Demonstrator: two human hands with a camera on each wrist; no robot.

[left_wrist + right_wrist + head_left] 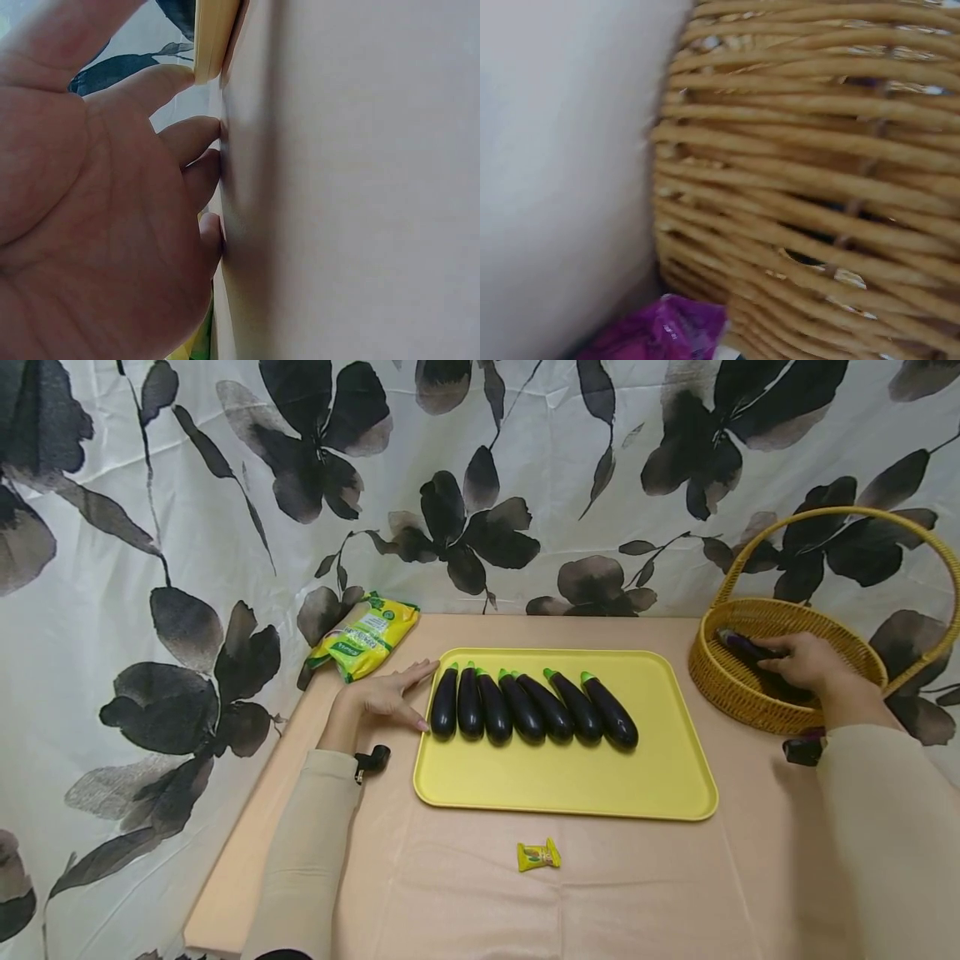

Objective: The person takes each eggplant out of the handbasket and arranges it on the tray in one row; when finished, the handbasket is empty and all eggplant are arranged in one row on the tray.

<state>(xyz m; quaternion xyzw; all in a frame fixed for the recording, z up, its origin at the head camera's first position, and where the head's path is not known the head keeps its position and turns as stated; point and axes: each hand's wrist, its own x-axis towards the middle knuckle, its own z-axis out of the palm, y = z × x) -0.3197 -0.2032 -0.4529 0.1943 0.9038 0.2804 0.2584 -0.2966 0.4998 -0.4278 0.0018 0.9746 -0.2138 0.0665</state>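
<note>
Several glossy dark eggplants [555, 706] lie side by side on a yellow tray [562, 785], green stem ends toward the back. At the tray's left edge is my left hand [382, 697], fingers extended; a fingertip meets the tray's rim [212, 41] in the left wrist view. My right hand [806, 660] reaches into a wicker basket [727, 689] on the right and grips an eggplant [738, 646] there, its middle covered by the fingers. Only the basket's woven side fills the right wrist view, so that hand is hidden there.
A yellow-green packet [367, 635] lies at the table's back left corner. One small yellow wrapped piece [537, 856] is in front of the tray. The basket's tall handle [847, 512] arches above it. A shiny purple packet [660, 330] shows beside the basket.
</note>
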